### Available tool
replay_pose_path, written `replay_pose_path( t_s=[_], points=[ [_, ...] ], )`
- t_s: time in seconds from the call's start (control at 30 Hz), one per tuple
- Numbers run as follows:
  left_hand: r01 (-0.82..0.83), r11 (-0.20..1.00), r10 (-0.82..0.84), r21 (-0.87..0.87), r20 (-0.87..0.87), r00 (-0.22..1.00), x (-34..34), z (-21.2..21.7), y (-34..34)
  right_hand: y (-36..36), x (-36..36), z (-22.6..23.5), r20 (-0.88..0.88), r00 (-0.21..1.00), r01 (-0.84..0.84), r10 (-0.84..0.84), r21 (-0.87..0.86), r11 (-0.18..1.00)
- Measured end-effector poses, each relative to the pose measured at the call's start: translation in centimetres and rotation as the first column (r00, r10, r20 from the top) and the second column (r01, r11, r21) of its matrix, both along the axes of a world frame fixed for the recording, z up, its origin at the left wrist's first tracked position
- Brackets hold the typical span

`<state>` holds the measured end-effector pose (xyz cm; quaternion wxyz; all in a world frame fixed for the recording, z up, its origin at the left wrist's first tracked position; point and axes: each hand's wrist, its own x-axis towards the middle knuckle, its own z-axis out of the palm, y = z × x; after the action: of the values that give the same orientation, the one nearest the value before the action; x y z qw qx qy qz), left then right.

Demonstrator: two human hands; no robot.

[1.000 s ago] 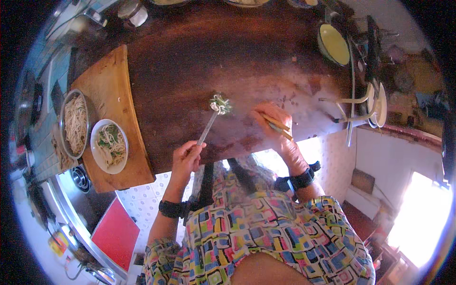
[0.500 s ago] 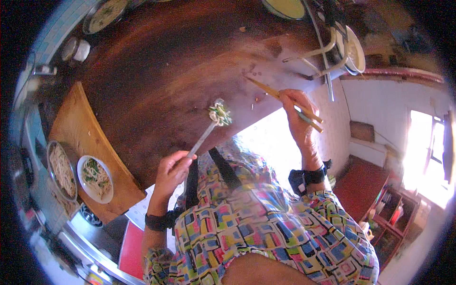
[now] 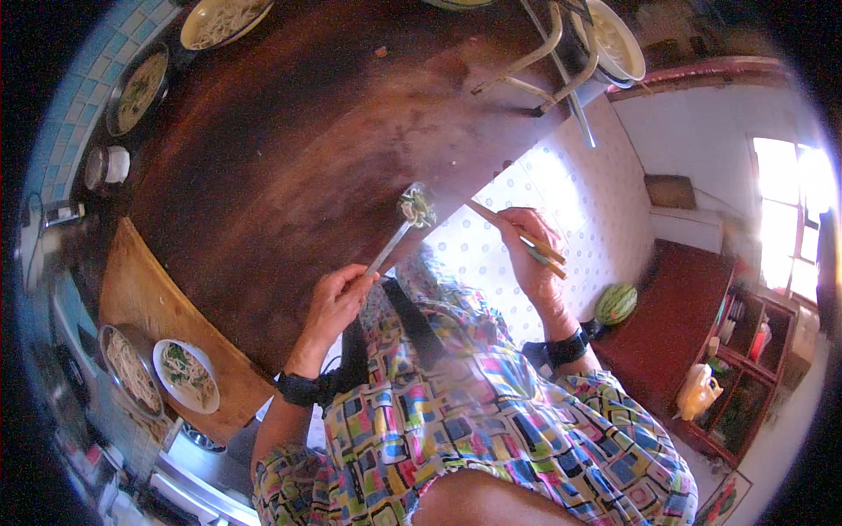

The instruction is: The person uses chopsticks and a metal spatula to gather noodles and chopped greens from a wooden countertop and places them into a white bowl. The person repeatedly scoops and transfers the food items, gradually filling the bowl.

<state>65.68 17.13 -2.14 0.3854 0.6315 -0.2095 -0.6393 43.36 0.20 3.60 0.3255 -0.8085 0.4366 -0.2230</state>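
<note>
My left hand [image 3: 334, 302] grips the handle of a metal spoon [image 3: 397, 235], held over the near edge of the dark wooden table [image 3: 281, 167]. The spoon's bowl carries noodles and green leaves [image 3: 417, 206]. My right hand [image 3: 531, 254] holds a pair of wooden chopsticks [image 3: 517, 238] off the table's edge, above the dotted floor, their tips pointing toward the spoon. Both wrists wear dark bands.
A wooden board [image 3: 149, 302] at the left bears a white bowl of noodles with greens [image 3: 186, 375] and a metal bowl of noodles [image 3: 127, 370]. More bowls [image 3: 224, 19] stand along the far table edge. A chair frame [image 3: 544, 53], a watermelon [image 3: 616, 303] and a red cabinet [image 3: 675, 351] lie right.
The view has swung right and the table has slid up and left. My right hand with the chopsticks has come off the table over the floor; the spoon stays raised.
</note>
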Motion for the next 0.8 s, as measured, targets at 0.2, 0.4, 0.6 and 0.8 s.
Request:
replay_pose_path(
  t_s=[0.2,0.4,0.6,0.8],
  points=[
    [-0.02,1.0,0.021,0.018,-0.045,0.999,-0.1,-0.3,-0.3,0.2,0.1,-0.3,0.04,0.99,-0.132,0.134,-0.065,0.989],
    [-0.053,0.998,0.055,0.036,-0.059,0.997,0.2,0.4,0.3,-1.0,-0.3,0.2,0.112,0.991,-0.058,0.067,-0.085,0.995],
    [-0.083,0.996,0.081,-0.044,-0.043,0.996,0.2,1.5,-0.7,-2.1,-0.7,-0.3,0.121,0.985,0.126,-0.121,-0.037,0.991],
    [-0.052,0.999,0.052,0.003,-0.032,0.998,-0.7,0.9,-3.4,-2.5,-0.3,-0.9,0.107,0.99,0.105,-0.095,-0.097,0.99]
  ],
)
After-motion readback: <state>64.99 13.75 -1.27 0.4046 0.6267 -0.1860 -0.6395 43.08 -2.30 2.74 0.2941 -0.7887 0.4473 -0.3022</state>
